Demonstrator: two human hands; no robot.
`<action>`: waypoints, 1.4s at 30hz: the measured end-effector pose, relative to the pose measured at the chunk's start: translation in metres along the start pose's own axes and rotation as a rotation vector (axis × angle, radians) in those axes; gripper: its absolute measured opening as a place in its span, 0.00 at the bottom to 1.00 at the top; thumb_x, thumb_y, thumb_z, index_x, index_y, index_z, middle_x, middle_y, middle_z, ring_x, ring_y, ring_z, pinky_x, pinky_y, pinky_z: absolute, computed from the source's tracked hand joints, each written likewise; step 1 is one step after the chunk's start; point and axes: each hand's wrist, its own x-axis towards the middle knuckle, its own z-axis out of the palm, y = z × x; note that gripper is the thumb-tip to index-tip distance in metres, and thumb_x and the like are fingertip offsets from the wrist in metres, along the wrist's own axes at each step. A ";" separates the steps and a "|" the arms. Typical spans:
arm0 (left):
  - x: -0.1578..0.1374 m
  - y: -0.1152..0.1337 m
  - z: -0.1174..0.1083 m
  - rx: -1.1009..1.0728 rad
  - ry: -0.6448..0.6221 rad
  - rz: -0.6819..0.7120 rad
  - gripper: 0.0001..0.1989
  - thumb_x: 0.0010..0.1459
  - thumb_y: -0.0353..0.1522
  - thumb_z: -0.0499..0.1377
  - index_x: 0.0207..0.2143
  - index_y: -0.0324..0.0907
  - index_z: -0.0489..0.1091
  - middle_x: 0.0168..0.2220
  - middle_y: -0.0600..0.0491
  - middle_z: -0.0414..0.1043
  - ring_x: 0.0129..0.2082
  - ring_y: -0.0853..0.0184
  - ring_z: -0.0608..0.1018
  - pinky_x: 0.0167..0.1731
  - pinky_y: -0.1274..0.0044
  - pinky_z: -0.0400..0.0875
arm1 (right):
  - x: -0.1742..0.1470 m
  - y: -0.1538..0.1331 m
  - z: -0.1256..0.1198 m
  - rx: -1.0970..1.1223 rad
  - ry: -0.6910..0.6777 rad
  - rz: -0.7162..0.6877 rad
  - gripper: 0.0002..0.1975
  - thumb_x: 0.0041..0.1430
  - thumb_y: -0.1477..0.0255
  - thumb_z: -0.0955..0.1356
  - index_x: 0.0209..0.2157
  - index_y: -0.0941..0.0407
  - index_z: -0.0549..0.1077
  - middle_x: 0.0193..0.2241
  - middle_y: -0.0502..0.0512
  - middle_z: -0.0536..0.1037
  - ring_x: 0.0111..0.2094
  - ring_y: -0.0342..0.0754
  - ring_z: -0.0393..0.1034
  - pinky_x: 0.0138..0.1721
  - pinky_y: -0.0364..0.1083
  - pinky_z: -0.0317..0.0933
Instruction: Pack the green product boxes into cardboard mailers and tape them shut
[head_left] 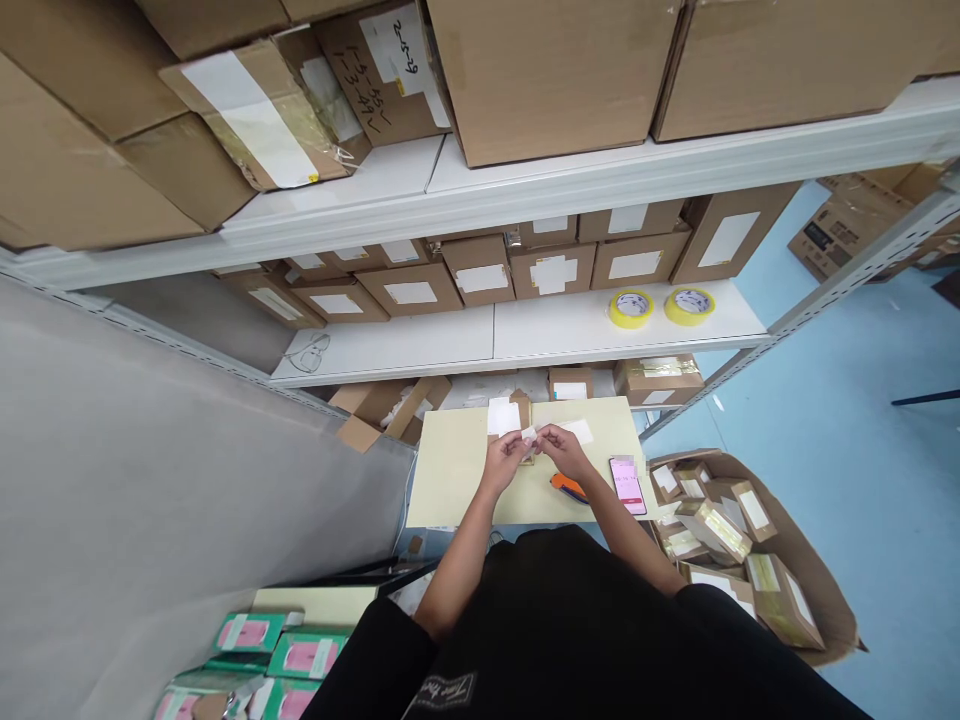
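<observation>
Over the pale yellow table [450, 470], both hands meet at a small white piece [529, 435], perhaps paper or a label. My left hand [505, 460] pinches it from the left. From the other side, the fingers of my right hand [564, 449] close on it. Just behind the hands lies a small cardboard box with a white label [504, 415], partly covered by them. A white sheet [579, 431] lies beyond my right hand. Near my right forearm rests an orange and dark tool [568, 486], partly hidden by the arm.
A phone [628, 486] lies at the table's right. Shelves ahead hold labelled cartons [411, 291] and two yellow tape rolls [631, 308]. An open carton [405, 405] stands behind left. Right of the table, a large carton [814, 570] contains several small boxes. Green and pink boxes [304, 655] sit lower left.
</observation>
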 end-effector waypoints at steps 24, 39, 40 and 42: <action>0.032 -0.027 -0.229 -0.172 0.693 0.070 0.22 0.52 0.51 0.68 0.31 0.41 0.76 0.28 0.54 0.75 0.30 0.68 0.74 0.31 0.78 0.67 | 0.065 0.044 0.115 0.120 0.519 0.102 0.18 0.44 0.59 0.76 0.32 0.50 0.69 0.22 0.45 0.73 0.26 0.46 0.69 0.30 0.45 0.66; -0.069 -0.032 -0.404 0.018 0.918 0.125 0.18 0.58 0.48 0.66 0.38 0.42 0.79 0.31 0.51 0.77 0.30 0.65 0.76 0.34 0.75 0.70 | 0.260 0.105 0.387 -0.019 0.089 0.446 0.16 0.40 0.68 0.77 0.31 0.53 0.71 0.23 0.45 0.76 0.24 0.42 0.70 0.30 0.43 0.67; -0.074 -0.033 -0.409 0.023 0.931 0.125 0.17 0.58 0.47 0.66 0.38 0.42 0.79 0.31 0.51 0.77 0.29 0.65 0.76 0.34 0.75 0.70 | 0.264 0.106 0.396 -0.038 0.086 0.460 0.16 0.40 0.68 0.76 0.32 0.53 0.71 0.23 0.44 0.76 0.24 0.42 0.70 0.30 0.42 0.67; -0.081 -0.035 -0.415 0.026 0.940 0.126 0.16 0.58 0.46 0.66 0.37 0.42 0.79 0.31 0.51 0.77 0.29 0.65 0.76 0.34 0.75 0.70 | 0.263 0.109 0.405 -0.071 0.092 0.488 0.16 0.41 0.68 0.76 0.33 0.53 0.72 0.24 0.43 0.77 0.25 0.42 0.70 0.31 0.42 0.66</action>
